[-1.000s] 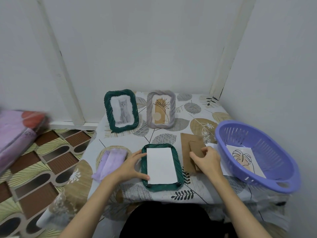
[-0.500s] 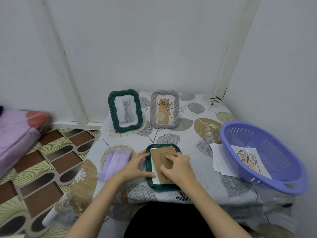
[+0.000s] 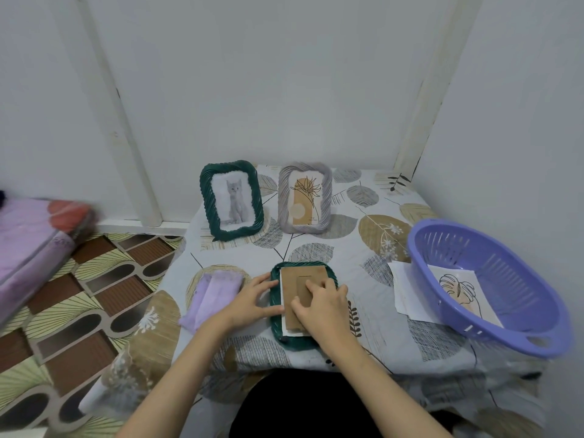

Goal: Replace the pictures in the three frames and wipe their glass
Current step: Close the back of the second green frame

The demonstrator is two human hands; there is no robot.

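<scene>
A dark green frame (image 3: 276, 324) lies face down at the table's front edge. A brown backing board (image 3: 300, 279) sits on it over a white sheet. My right hand (image 3: 322, 303) presses on the board, fingers bent. My left hand (image 3: 252, 298) holds the frame's left edge, thumb and fingers around it. At the back stand a green frame with a cat picture (image 3: 232, 200) and a grey frame with a plant drawing (image 3: 305, 197). A folded lilac cloth (image 3: 211, 295) lies left of my left hand.
A purple plastic basket (image 3: 493, 289) at the right holds a leaf drawing (image 3: 463, 290). White paper sheets (image 3: 404, 289) lie beside it. The leaf-print tablecloth (image 3: 373, 235) covers the table. Walls close in behind and to the right. A wrapped pink bundle (image 3: 34, 241) lies on the patterned floor at left.
My right hand brought the brown backing board from the table's right side onto the white sheet in the face-down frame and now presses it there. My left hand stayed on the frame's edge.
</scene>
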